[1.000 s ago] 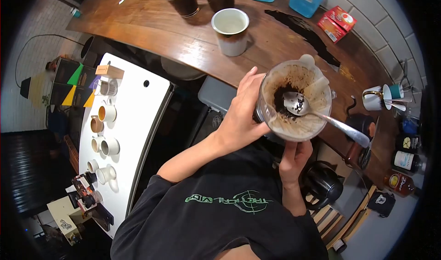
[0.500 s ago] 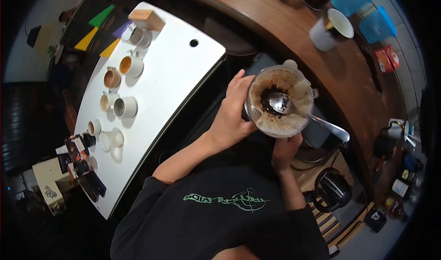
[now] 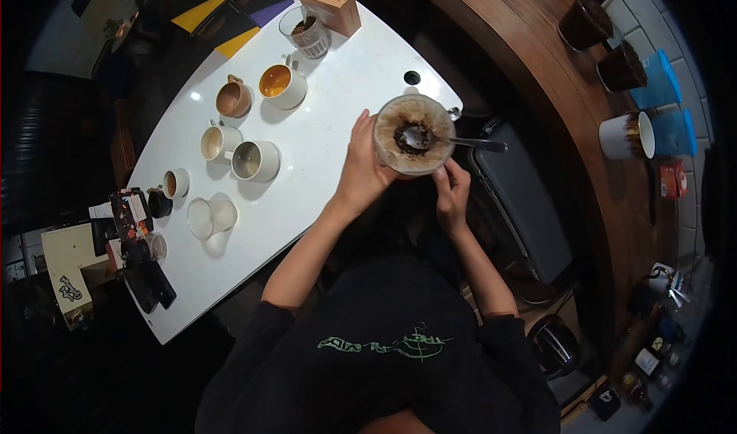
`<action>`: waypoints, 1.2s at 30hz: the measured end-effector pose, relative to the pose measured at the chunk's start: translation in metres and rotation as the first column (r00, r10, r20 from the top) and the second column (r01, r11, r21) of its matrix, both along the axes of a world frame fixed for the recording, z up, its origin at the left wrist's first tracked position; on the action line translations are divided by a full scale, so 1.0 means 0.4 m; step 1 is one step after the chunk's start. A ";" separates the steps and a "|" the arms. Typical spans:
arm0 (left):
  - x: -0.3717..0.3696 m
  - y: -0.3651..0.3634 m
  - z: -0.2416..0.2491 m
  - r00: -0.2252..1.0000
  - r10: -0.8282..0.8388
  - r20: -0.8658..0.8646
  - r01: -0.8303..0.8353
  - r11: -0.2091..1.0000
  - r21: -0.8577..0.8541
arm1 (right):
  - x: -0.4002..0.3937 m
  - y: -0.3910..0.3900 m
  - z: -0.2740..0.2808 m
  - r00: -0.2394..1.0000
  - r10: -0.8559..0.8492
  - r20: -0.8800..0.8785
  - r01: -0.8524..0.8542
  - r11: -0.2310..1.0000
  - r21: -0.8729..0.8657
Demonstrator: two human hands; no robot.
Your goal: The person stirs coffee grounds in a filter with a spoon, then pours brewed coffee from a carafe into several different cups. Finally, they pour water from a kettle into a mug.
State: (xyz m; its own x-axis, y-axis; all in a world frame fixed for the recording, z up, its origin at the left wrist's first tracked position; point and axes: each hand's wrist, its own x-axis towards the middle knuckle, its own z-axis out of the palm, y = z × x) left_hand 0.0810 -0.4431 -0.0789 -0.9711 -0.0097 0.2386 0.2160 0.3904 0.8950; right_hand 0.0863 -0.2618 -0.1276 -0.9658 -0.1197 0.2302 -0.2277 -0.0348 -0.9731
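My left hand (image 3: 361, 169) grips the side of a clear round container (image 3: 413, 135) smeared with brown coffee residue, a dark clump of grounds lying inside. A metal spoon (image 3: 437, 138) rests in it, bowl in the grounds, handle sticking out to the right. My right hand (image 3: 451, 190) supports the container from below on its near right side. The container is held over the right end of a white table (image 3: 338, 89).
Several cups (image 3: 256, 160) with brown drinks stand on the white table, with a glass (image 3: 305, 31) and a small carton (image 3: 330, 6) at its far end. A curved wooden counter (image 3: 568, 96) on the right carries a white mug (image 3: 623, 135), dark jars and blue containers (image 3: 666, 104).
My view has swung left from the wooden counter to the white table. Both hands carried the container with the spoon over the table's right end.
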 end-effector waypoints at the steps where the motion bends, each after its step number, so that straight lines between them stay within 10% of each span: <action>1: -0.008 -0.019 -0.005 1.000 0.022 -0.012 -0.022 1.000 -0.007 | -0.014 -0.026 -0.004 1.000 -0.023 -0.004 0.023 1.000 -0.001; 36: -0.172 -0.420 -0.117 0.774 0.621 -0.118 -0.597 0.780 0.188 | -0.139 -0.114 -0.083 0.994 -0.088 0.061 0.086 0.996 0.039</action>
